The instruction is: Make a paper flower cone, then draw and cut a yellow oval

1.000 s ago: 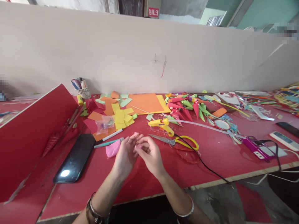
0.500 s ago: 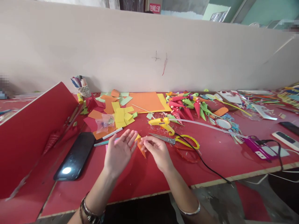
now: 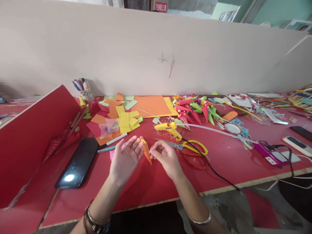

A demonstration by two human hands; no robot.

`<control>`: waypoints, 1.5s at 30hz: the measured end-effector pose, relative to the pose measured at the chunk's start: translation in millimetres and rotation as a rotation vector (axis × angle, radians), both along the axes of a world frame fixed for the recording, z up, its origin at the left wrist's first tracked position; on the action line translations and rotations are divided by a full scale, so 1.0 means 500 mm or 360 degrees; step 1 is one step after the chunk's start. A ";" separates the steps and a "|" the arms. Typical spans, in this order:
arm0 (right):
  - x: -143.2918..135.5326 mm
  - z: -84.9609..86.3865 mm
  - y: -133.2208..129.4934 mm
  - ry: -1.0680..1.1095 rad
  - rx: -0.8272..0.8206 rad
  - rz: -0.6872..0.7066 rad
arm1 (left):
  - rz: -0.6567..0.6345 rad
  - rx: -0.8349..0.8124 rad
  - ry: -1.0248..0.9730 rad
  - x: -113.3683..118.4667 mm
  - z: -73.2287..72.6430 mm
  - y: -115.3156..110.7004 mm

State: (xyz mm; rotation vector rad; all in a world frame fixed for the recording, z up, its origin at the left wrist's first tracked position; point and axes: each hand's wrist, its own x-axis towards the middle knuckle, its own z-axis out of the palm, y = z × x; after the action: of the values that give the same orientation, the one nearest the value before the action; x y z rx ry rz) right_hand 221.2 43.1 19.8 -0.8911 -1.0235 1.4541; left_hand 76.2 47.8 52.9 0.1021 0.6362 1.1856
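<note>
My left hand (image 3: 126, 161) is palm up with its fingers spread, and nothing shows in the palm. Thumb and fingertips of my right hand (image 3: 167, 159) are pinched together; whatever they hold, if anything, is too small to make out. Between the hands is an orange paper cone (image 3: 146, 152) with a yellow upper part, its point toward me, close to the left fingertips. Scissors (image 3: 195, 148) with yellow handles lie beyond my right hand, below a yellow glue gun (image 3: 168, 128). Something pink (image 3: 112, 153) is partly hidden behind my left hand.
A phone (image 3: 77, 162) lies left, beside an upright red board (image 3: 36, 143). Cut paper pieces (image 3: 125, 121), an orange sheet (image 3: 149, 104) and a pile of paper cones (image 3: 195, 109) lie toward the wall. Rightward are a purple power strip (image 3: 270, 154) and cables.
My right hand has drawn slightly to the right, away from the left fingers, so more of the orange cone shows. The left hand stays open, nearly in place.
</note>
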 end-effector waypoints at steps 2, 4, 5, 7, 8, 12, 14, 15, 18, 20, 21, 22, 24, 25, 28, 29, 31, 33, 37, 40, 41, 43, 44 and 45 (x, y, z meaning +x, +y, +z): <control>-0.002 0.000 0.001 0.0064 0.0011 0.0031 | 0.0012 0.0007 0.0045 -0.001 -0.003 0.000; -0.002 0.001 0.001 0.0121 0.0011 0.0081 | 0.0020 0.0028 0.0153 0.000 -0.008 -0.001; -0.003 0.003 0.002 0.0136 0.0009 0.0110 | 0.0031 0.0071 0.0261 0.002 -0.011 -0.003; -0.004 0.007 0.002 0.0140 -0.0002 0.0135 | 0.0059 0.0269 0.0629 0.006 -0.015 -0.007; -0.005 0.010 0.002 0.0127 -0.0007 0.0133 | 0.0074 0.0406 0.0874 0.010 -0.016 -0.010; -0.015 0.018 -0.001 0.0011 -0.0023 0.0098 | 0.0120 0.0841 0.1752 0.023 -0.017 -0.016; -0.019 0.017 -0.005 -0.0022 -0.0023 0.0076 | 0.0143 0.0929 0.1957 0.026 -0.017 -0.016; -0.021 0.015 -0.007 -0.0029 -0.0020 0.0058 | 0.0141 0.0963 0.2019 0.026 -0.017 -0.015; -0.019 0.012 -0.011 -0.0074 0.0039 0.0029 | 0.0125 0.1040 0.2147 0.019 -0.016 -0.012; -0.013 0.013 -0.011 -0.0184 0.0152 0.0001 | 0.0164 0.1049 0.2158 0.010 -0.010 -0.010; -0.010 0.014 -0.011 -0.0283 0.0236 -0.0030 | 0.0194 0.1034 0.2136 0.005 -0.006 -0.010; -0.007 0.017 -0.010 -0.0411 0.0333 -0.0067 | 0.0219 0.1015 0.2106 0.002 -0.001 -0.009; -0.001 0.024 -0.007 -0.0678 0.0533 -0.0131 | 0.0233 0.1018 0.2052 0.000 0.010 -0.008; 0.000 0.027 -0.007 -0.0780 0.0610 -0.0137 | 0.0216 0.1047 0.2024 0.002 0.015 -0.008; 0.000 0.036 -0.008 -0.0912 0.0725 -0.0091 | 0.0146 0.1153 0.1933 0.012 0.020 -0.008; -0.001 0.038 -0.009 -0.0927 0.0743 -0.0084 | 0.0121 0.1168 0.1920 0.015 0.018 -0.009; -0.004 0.038 -0.012 -0.0955 0.0768 -0.0087 | 0.0077 0.1171 0.1966 0.019 0.010 -0.010; -0.005 0.037 -0.015 -0.0981 0.0776 -0.0090 | 0.0042 0.1167 0.2028 0.020 0.003 -0.012; -0.004 0.036 -0.019 -0.1066 0.0787 -0.0076 | 0.0034 0.1086 0.1846 0.023 0.000 -0.013; -0.003 0.042 -0.020 -0.1145 0.0821 -0.0032 | 0.0038 0.1021 0.1694 0.023 0.005 -0.009; -0.002 0.043 -0.020 -0.1152 0.0830 -0.0014 | 0.0049 0.1015 0.1701 0.021 0.006 -0.006; 0.002 0.044 -0.020 -0.1136 0.0831 0.0003 | 0.0074 0.0982 0.1758 0.014 0.005 -0.001; 0.005 0.043 -0.020 -0.1127 0.0820 0.0003 | 0.0081 0.0946 0.1784 0.009 0.003 0.000; 0.009 0.040 -0.020 -0.1124 0.0803 -0.0004 | 0.0083 0.0903 0.1797 0.005 0.001 0.001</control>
State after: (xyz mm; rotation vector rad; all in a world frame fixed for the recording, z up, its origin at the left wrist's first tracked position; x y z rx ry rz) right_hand 225.5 33.0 40.0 -1.0382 -1.8068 0.7987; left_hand 78.8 48.3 53.3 1.3055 1.2497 1.2741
